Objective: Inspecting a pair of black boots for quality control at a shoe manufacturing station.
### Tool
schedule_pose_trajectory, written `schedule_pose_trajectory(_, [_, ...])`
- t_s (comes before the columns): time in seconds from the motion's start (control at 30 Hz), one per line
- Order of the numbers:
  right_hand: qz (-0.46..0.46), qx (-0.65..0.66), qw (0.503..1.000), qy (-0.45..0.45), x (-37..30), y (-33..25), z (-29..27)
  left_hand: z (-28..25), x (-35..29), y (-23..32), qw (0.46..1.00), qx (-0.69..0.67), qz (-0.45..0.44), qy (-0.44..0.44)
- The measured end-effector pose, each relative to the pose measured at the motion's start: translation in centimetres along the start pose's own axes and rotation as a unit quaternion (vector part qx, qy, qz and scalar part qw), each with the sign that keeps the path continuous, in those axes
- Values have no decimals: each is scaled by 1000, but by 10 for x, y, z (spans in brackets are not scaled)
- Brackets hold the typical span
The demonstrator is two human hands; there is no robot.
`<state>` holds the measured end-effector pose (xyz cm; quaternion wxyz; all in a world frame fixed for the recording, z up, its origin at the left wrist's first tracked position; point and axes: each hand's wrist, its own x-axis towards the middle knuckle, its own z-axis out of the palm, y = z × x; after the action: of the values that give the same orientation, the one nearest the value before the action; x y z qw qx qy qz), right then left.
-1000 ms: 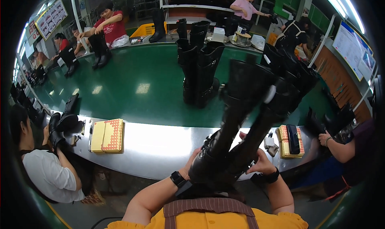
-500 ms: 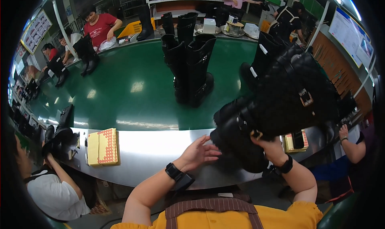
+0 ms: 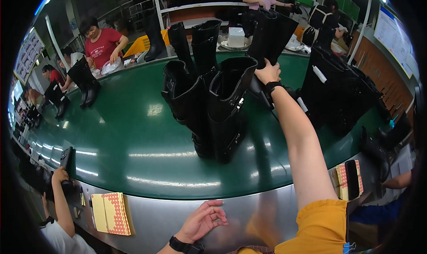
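My right arm reaches far over the green table. My right hand (image 3: 268, 72) is closed on the lower shaft of a tall black boot (image 3: 272, 33), which stands upright beyond the nearer boots. Part of that boot is hidden by the hand. Low over the metal edge, my left hand (image 3: 203, 221) holds nothing, its fingers apart and loosely curled. In front of me, left of my right forearm, stands a pair of buckled black boots (image 3: 213, 107). To the right of that forearm are more black boots (image 3: 340, 87) with white tags.
Behind the centre pair stand further tall boots (image 3: 205, 40). Yellow card stacks (image 3: 104, 214) lie on the metal edge (image 3: 160, 214), the right one under a black phone (image 3: 352, 179). A co-worker's hand (image 3: 60, 176) touches a dark boot at left. A person in red (image 3: 104, 44) works across the table.
My right hand has let go of the buckled boots near me and reached forward to boots farther off. The centre boots appear nearer. My left hand shows lower in view.
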<state>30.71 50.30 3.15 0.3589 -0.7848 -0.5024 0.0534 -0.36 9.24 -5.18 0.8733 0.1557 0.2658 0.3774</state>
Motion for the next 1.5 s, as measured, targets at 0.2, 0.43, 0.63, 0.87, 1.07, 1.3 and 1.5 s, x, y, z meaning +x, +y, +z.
schedule_pose_trajectory(0.2, [-70,-206,976,-25,-29,42,98,-6,0,3,999,-29,-28,-25])
schedule_pose_trajectory(0.43, [-61,-243,939,-238,-62,40,21,12,1,5,1000,2,-8,-25])
schedule_pose_trajectory(0.63, [-233,-152,879,-386,-190,67,-119,36,6,20,883,461,14,94])
schedule_pose_trajectory(0.87, [-232,6,878,-418,-339,118,-253,64,118,89,523,707,328,344])
schedule_pose_trajectory(1.07, [-144,102,909,-378,-390,150,-283,53,187,98,451,592,524,414])
schedule_pose_trajectory(1.3, [-142,98,924,-341,-373,155,-289,15,133,153,345,500,677,415])
schedule_pose_trajectory(1.5, [-156,144,897,-387,-313,140,-227,-37,79,195,265,530,615,521])
